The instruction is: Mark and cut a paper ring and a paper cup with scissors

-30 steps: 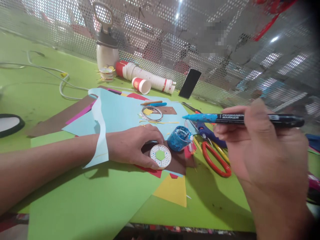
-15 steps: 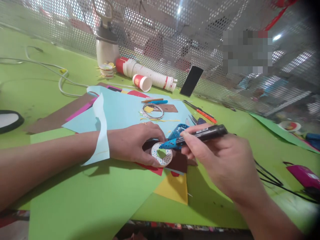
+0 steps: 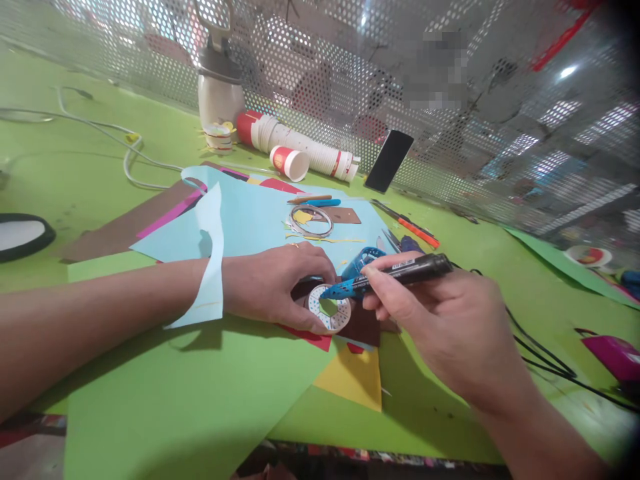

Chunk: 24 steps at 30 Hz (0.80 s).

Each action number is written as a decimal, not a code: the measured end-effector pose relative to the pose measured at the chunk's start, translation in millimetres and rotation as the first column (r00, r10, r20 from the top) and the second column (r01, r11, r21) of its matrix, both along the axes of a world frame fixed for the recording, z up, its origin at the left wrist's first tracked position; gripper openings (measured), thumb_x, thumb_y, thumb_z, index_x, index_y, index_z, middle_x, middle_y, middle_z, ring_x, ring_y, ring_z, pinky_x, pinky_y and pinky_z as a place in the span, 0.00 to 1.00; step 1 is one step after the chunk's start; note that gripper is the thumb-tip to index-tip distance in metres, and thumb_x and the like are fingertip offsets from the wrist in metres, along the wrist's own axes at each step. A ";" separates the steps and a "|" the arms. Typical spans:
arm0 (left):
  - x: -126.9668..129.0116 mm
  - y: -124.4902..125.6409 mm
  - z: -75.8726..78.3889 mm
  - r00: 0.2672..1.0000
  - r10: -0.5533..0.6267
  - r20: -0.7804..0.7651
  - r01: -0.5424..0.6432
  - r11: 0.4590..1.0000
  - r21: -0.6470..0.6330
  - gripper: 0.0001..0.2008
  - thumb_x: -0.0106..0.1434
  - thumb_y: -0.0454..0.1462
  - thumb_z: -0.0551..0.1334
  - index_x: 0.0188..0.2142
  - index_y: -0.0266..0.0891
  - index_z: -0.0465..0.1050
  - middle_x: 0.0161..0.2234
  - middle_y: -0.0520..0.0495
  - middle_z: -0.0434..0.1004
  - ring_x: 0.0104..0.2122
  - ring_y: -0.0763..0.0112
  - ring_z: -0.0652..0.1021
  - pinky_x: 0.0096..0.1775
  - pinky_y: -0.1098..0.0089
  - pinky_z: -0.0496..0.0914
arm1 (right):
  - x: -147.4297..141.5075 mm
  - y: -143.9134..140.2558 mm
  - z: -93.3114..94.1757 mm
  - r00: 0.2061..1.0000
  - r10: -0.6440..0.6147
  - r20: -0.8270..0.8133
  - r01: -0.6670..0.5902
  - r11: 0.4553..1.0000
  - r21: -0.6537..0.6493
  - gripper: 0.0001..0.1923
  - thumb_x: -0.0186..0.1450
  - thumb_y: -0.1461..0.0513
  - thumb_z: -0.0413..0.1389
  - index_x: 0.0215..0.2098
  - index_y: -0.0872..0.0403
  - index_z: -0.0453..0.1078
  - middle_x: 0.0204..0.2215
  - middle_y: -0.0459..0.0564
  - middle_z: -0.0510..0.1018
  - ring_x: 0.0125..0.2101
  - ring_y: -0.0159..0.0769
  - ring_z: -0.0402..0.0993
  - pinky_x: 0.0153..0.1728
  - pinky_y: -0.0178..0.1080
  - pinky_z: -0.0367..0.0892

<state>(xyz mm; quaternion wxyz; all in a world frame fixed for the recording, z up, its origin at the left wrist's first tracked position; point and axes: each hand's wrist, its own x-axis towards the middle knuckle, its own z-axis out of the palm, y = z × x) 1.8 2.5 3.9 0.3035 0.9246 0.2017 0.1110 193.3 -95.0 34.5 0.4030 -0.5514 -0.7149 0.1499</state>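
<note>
Our left hand [image 3: 270, 287] pins a round white disc [image 3: 329, 315] to the brown paper [image 3: 363, 325] on the green tabletop [image 3: 450, 233], fingers clenched around its near and far edges. Our right hand [image 3: 450, 327] grips a marker [image 3: 387, 277], its fingers closed on the black barrel, the blue tip touching the disc's upper rim. A blue cup [image 3: 364, 260] sits just behind the marker, and paper cups [image 3: 300, 150] lie well apart by the mesh wall [image 3: 500, 120].
</note>
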 end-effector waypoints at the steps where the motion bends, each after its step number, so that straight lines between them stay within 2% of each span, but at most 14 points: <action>1: 0.1 0.3 -0.6 1.000 -0.004 0.008 0.004 1.000 0.005 0.21 0.56 0.45 0.70 0.46 0.37 0.74 0.47 0.41 0.74 0.47 0.57 0.74 0.50 0.61 0.67 | 0.1 -0.2 -0.3 1.000 -0.007 0.005 0.007 1.000 -0.005 0.08 0.67 0.63 0.60 0.29 0.50 0.77 0.23 0.39 0.80 0.24 0.29 0.77 0.32 0.33 0.76; 9: -0.3 0.2 -1.7 1.000 -0.005 0.014 0.005 1.000 0.008 0.21 0.56 0.45 0.70 0.46 0.37 0.74 0.47 0.41 0.75 0.47 0.58 0.74 0.50 0.62 0.67 | 2.3 -1.0 -4.0 1.000 -0.018 -0.012 0.018 1.000 0.003 0.09 0.68 0.61 0.60 0.29 0.49 0.77 0.23 0.37 0.80 0.23 0.27 0.75 0.33 0.32 0.74; 14: -0.3 0.7 -2.9 1.000 -0.001 0.016 0.001 1.000 0.018 0.22 0.56 0.45 0.71 0.46 0.37 0.74 0.45 0.41 0.75 0.46 0.59 0.74 0.49 0.62 0.68 | 1.2 -1.1 -1.5 1.000 0.013 -0.002 -0.013 0.999 -0.036 0.09 0.68 0.62 0.59 0.29 0.49 0.76 0.24 0.36 0.80 0.25 0.26 0.76 0.34 0.31 0.75; 24: -0.8 1.6 -5.7 0.998 -0.006 0.056 0.004 0.999 0.036 0.23 0.55 0.45 0.71 0.47 0.37 0.74 0.46 0.42 0.75 0.46 0.59 0.74 0.49 0.62 0.68 | -0.5 0.2 -0.4 1.000 0.005 0.026 -0.004 0.999 -0.036 0.10 0.67 0.62 0.58 0.28 0.51 0.76 0.22 0.39 0.80 0.24 0.30 0.76 0.29 0.32 0.75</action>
